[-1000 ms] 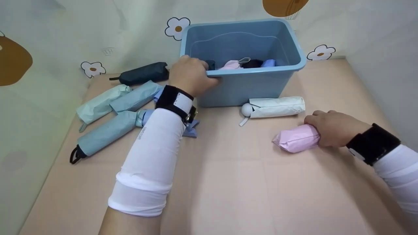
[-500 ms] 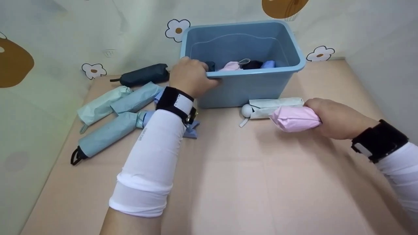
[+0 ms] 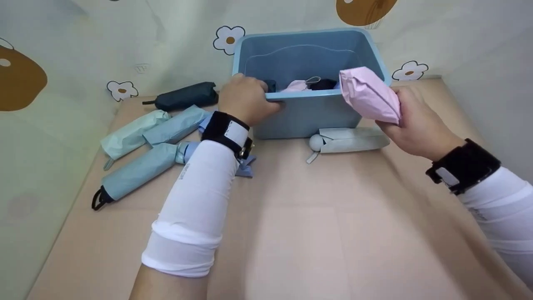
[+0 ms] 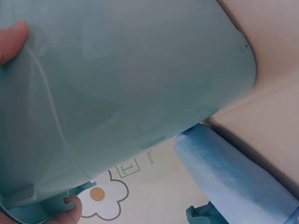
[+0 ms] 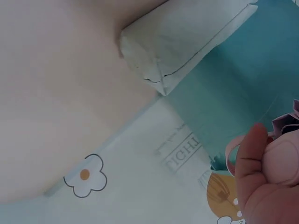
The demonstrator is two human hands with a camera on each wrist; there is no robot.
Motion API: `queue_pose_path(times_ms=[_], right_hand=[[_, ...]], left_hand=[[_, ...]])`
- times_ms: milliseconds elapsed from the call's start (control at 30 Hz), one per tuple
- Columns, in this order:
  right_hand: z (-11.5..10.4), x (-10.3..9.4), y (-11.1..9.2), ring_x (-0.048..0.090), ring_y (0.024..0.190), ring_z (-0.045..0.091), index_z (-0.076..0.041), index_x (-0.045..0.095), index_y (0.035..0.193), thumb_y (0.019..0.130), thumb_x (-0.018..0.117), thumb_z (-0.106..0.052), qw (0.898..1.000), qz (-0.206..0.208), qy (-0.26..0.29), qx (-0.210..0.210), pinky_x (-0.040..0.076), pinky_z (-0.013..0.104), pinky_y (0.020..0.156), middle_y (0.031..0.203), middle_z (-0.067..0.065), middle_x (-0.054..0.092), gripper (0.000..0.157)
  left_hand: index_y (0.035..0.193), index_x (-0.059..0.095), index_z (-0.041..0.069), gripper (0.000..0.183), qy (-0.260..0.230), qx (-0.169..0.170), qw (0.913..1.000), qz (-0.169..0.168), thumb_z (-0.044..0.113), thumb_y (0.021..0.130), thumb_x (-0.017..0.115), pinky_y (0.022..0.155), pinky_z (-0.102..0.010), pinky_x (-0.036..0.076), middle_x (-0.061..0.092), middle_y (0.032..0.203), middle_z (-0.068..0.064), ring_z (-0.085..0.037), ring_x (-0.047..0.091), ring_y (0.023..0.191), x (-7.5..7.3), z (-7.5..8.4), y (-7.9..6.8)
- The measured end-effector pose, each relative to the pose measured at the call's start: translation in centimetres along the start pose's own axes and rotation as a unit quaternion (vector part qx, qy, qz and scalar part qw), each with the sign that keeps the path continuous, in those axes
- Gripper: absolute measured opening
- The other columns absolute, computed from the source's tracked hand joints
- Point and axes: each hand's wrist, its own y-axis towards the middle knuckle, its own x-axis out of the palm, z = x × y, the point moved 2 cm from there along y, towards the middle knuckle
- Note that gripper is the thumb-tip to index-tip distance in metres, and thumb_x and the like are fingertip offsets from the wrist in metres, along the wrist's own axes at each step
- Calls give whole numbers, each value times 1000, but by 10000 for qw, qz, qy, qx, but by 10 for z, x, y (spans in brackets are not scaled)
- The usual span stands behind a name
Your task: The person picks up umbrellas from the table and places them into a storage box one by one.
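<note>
My left hand (image 3: pixel 249 100) grips the near left part of the rim of a blue plastic bin (image 3: pixel 308 112). Its thumb lies on the outer wall. In my right hand (image 3: pixel 420 121) is a pink folded umbrella (image 3: pixel 368 93), raised and tilted at the bin's near right corner, overlapping the rim in the head view. The right wrist view shows the umbrella's round pink handle (image 5: pixel 282 158) in my palm, with a pink strap loop beside my thumb. Inside the bin lie a pink umbrella (image 3: pixel 296 86) with a grey loop and a black bundle (image 3: pixel 322 84).
A pale grey-green folded umbrella (image 3: pixel 354 140) lies along the bin's front. Left of the bin are several more folded umbrellas: a dark one (image 3: pixel 187 96), a mint one (image 3: pixel 135 132) and a teal one (image 3: pixel 139 171). A blue one (image 4: pixel 238 177) lies by the bin's side. Patterned sheeting rises behind.
My right hand has lifted the pink umbrella off the table and carried it up to the bin's right corner, tilting it upward. The left hand has stayed on the rim.
</note>
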Motion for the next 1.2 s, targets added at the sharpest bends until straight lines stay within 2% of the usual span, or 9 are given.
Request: queue_pose_path(times_ms=[167, 300, 467, 600, 767, 1000, 1067, 1200], right_hand=[[-12, -1, 15, 51, 119, 41, 8, 38, 142, 100, 62, -7, 9979, 209, 494, 354, 38, 62, 113, 136, 26, 53, 51], [-17, -4, 23, 51, 123, 44, 7, 34, 147, 102, 62, -21, 9943, 363, 497, 874, 36, 63, 117, 141, 29, 52, 60], [-22, -7, 31, 55, 121, 44, 2, 33, 151, 104, 60, -35, 9897, 329, 250, 1371, 42, 64, 113, 143, 28, 53, 66], [-25, -10, 38, 57, 118, 43, -1, 33, 154, 104, 58, -40, 9850, 465, 178, 1652, 47, 64, 105, 142, 26, 54, 69], [-35, -12, 53, 55, 121, 39, -3, 33, 154, 104, 59, -39, 9840, 639, 343, 1629, 48, 60, 105, 145, 23, 53, 67], [-56, 1, 83, 53, 116, 26, -8, 34, 152, 102, 57, -36, 9834, 630, 691, 1555, 47, 45, 98, 139, 13, 51, 61], [-59, 7, 92, 53, 119, 25, -8, 32, 153, 102, 56, -32, 9823, 537, 810, 1600, 46, 44, 101, 140, 13, 50, 61], [-60, 15, 105, 49, 131, 28, -9, 23, 158, 101, 53, -25, 9797, 188, 696, 1872, 42, 47, 115, 152, 15, 44, 66]], left_hand=[[95, 79, 13, 47, 3, -8, 10000, -13, 58, 92, 67, 80, -41, 46, 71, 87, -5, -26, 55, 98, 0, 0, 0], [94, 80, 13, 46, -40, -24, 10000, -12, 57, 92, 68, 81, -40, 46, 70, 84, -5, -26, 55, 98, 0, 0, 0], [96, 81, 12, 47, -61, -59, 10000, -50, 56, 92, 68, 84, -41, 48, 73, 89, -6, -25, 55, 100, 0, 0, 0], [96, 81, 11, 48, -67, -79, 9999, -63, 57, 92, 68, 85, -41, 48, 73, 89, -6, -25, 55, 100, 0, 1, 0], [101, 82, 11, 49, -23, -79, 9999, -101, 57, 93, 68, 84, -41, 47, 73, 90, -7, -25, 54, 99, 1, 0, 0], [102, 82, 10, 49, 83, -42, 9999, -111, 56, 94, 67, 87, -42, 48, 74, 91, -7, -26, 55, 100, 1, 1, 0], [103, 82, 10, 49, 81, -43, 9999, -115, 56, 94, 68, 88, -42, 48, 74, 91, -7, -26, 55, 100, 1, 2, 0], [100, 82, 10, 49, 69, -18, 9999, -102, 57, 94, 67, 87, -41, 47, 73, 88, -6, -25, 55, 100, -1, 2, 0]])
